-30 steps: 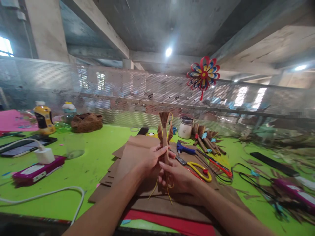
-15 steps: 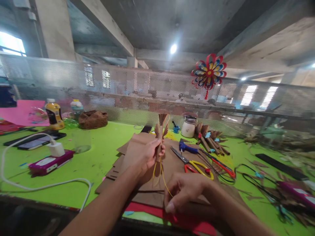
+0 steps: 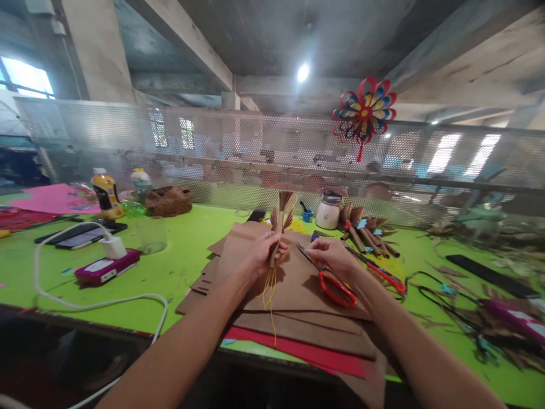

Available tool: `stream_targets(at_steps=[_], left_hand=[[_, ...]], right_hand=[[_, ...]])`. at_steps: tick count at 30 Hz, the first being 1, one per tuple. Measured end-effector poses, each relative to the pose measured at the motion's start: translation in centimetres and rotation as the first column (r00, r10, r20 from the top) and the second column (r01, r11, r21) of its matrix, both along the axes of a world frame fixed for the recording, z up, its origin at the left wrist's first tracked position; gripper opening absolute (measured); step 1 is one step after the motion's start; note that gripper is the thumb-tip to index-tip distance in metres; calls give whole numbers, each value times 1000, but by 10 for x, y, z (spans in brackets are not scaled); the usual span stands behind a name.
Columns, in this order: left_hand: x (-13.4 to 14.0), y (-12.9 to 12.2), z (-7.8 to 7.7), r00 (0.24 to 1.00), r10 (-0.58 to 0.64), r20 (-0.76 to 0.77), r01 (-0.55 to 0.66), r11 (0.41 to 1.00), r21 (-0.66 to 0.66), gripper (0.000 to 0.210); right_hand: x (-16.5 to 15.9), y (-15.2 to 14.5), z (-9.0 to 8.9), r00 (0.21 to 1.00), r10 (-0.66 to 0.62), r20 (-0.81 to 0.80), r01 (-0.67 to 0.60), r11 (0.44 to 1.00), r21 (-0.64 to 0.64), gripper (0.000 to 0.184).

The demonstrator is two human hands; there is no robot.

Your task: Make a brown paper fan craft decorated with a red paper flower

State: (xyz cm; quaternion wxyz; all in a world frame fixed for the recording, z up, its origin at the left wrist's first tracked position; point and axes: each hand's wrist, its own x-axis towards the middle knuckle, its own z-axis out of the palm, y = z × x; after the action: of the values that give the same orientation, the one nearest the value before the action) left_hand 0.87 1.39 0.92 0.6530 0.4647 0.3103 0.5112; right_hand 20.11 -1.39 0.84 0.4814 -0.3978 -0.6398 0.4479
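My left hand (image 3: 269, 251) is closed around the stem of a rolled brown-paper piece (image 3: 281, 218) with pleated fan-shaped ends at its top. Thin yellow strings (image 3: 270, 292) dangle from the lower end of the roll. To its right, my right hand (image 3: 332, 257) is closed at the scissors (image 3: 338, 292), fingers bent around their middle. The red handle shows below the hand and the blades point to the upper left; the yellow handle is hidden. Behind my right fingers, a blue glue gun (image 3: 315, 235) is mostly covered. Brown paper sheets (image 3: 251, 278) lie beneath both hands.
On the green table (image 3: 187, 227), several finished-looking paper rolls (image 3: 368, 233) and a white jar (image 3: 327, 211) stand behind. A purple power strip (image 3: 106, 267), phone (image 3: 85, 236) and clear cup (image 3: 152, 236) are left. Cables and scraps (image 3: 472, 335) lie right. Red paper (image 3: 306, 352) lies in front.
My right hand has let go of the yellow string and moved up and away to the scissors, whose handles have turned. The strings hang loose. My left hand keeps its hold.
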Motion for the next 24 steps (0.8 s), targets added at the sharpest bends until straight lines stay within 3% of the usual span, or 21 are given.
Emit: stream_targets(at_steps=[6, 12, 19, 24], left_hand=[[2, -1, -6, 998, -59, -33, 61, 996, 68, 17], [5, -2, -6, 996, -57, -61, 64, 992, 112, 17], [9, -3, -11, 990, -42, -135, 64, 984, 164, 23], [10, -4, -13, 988, -48, -144, 72, 984, 161, 28]], right_hand=[[-7, 11, -16, 996, -52, 79, 51, 999, 16, 38], [-14, 11, -24, 967, -171, 191, 142, 977, 158, 36], [-10, 13, -23, 963, -230, 140, 199, 959, 202, 29], [-7, 16, -23, 928, -363, 84, 329, 904, 274, 28]])
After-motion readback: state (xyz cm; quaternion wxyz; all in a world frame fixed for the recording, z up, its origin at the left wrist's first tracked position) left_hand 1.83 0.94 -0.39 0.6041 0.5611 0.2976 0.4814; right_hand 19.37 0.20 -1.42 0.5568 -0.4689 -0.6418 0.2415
